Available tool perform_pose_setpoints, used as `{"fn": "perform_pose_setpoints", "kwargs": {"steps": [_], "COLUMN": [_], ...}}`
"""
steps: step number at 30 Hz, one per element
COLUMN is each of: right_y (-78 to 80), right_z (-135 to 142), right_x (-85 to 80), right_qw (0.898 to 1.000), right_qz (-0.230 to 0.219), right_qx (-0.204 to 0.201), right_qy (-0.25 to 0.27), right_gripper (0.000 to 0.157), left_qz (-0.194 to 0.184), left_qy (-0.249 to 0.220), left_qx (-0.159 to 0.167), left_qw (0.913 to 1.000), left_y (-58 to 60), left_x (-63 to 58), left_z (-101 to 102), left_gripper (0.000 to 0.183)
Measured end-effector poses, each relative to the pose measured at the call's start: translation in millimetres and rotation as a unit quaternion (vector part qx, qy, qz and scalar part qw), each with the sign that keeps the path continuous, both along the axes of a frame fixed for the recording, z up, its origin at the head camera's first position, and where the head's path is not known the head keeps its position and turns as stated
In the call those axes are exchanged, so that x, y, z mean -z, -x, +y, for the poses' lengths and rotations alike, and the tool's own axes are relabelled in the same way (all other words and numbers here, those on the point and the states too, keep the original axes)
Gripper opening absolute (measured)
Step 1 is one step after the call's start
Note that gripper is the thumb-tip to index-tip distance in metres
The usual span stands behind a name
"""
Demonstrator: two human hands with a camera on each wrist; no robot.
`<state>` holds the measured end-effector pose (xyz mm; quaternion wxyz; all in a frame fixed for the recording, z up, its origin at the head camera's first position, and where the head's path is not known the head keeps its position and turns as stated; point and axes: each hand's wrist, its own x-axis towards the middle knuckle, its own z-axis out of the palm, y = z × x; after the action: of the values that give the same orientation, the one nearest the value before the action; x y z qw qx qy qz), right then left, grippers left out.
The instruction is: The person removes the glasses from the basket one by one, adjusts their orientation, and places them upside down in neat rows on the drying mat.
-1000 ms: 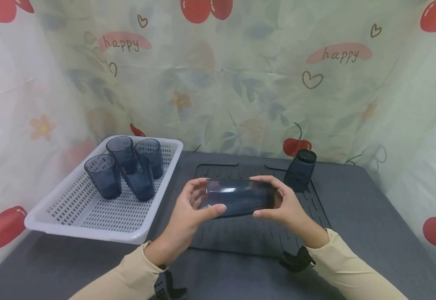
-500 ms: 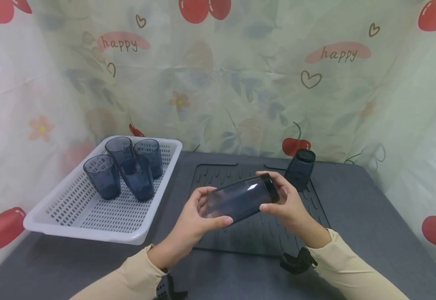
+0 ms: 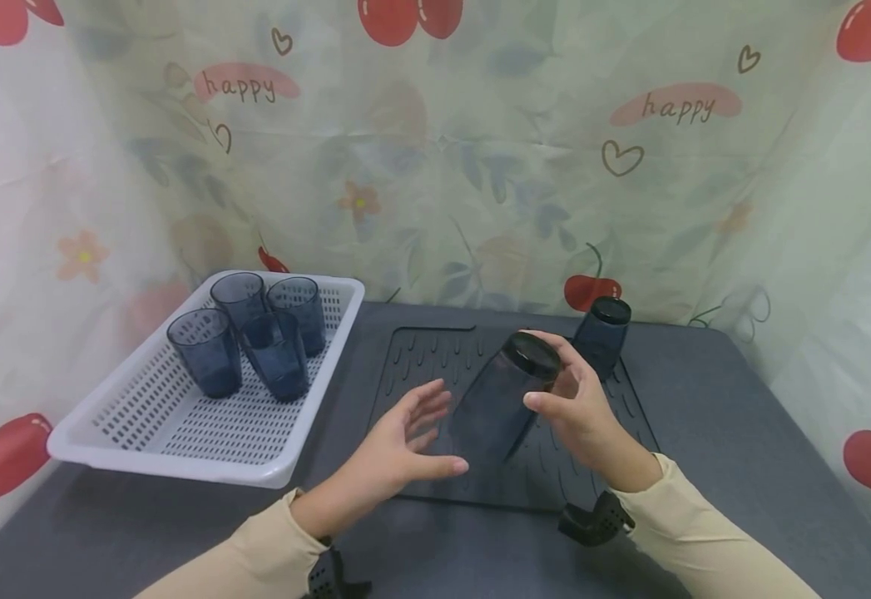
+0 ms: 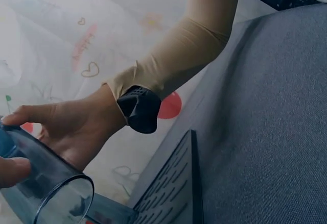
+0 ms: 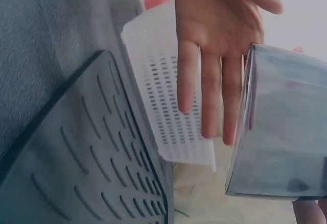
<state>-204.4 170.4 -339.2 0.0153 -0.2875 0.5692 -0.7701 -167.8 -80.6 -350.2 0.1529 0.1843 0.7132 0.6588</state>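
Note:
In the head view my right hand (image 3: 577, 408) grips a smoky blue drinking glass (image 3: 491, 408) near its thick base. The glass hangs tilted over the black drying mat (image 3: 435, 470), base up and to the right, mouth down and to the left. My left hand (image 3: 398, 449) is beside the mouth end with its fingers spread; the right wrist view shows those fingers straight (image 5: 209, 96). Behind the right hand, another matching glass (image 3: 601, 337) stands upside down at the mat's back right corner. The left wrist view looks onto the round rim of the held glass (image 4: 48, 168).
A white perforated basket (image 3: 173, 470) stands at the left, with several matching glasses (image 3: 206, 353) upright or leaning in it. Grey cloth (image 3: 734, 433) covers the table. A printed curtain (image 3: 442, 166) encloses the back and sides.
The held glass has turned from nearly level to steeply tilted, its base rising at the right. My left hand has let go of its mouth end; the right hand keeps hold.

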Motion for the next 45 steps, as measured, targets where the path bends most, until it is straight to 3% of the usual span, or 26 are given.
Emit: {"fn": "perform_pose_setpoints", "kwargs": {"steps": [10,15,21,28,37,45], "right_y": [3.9,6.5,8.2,11.6,23.8,38.4], "right_z": [2,3,4,4,7,10], "right_x": [0.2,1.1,1.1,-0.3,-4.0,-14.4], "right_qw": [0.999,0.997,0.992,0.988,0.978,0.968], "right_qz": [0.01,0.018,0.022,0.014,-0.001,-0.017], "right_qx": [0.035,0.05,0.073,0.083,0.12,0.142], "right_qy": [-0.041,-0.054,-0.098,-0.133,-0.172,-0.204], "right_gripper": [0.064,0.065,0.066,0.066,0.066,0.073], "left_qz": [0.008,-0.001,0.006,-0.002,0.009,-0.004], "left_qy": [0.095,0.116,0.14,0.156,0.18,0.18], "left_qx": [0.013,0.069,0.156,0.211,0.23,0.243], "left_qw": [0.9954,0.9909,0.9778,0.965,0.9563,0.9532], "left_y": [1.7,-0.2,-2.5,-6.4,-11.3,-9.9], "left_x": [8.9,12.9,17.1,21.6,19.0,18.5], "left_z": [-17,-21,-20,-18,-15,-14], "left_gripper": [0.068,0.055,0.048,0.04,0.036,0.035]}}
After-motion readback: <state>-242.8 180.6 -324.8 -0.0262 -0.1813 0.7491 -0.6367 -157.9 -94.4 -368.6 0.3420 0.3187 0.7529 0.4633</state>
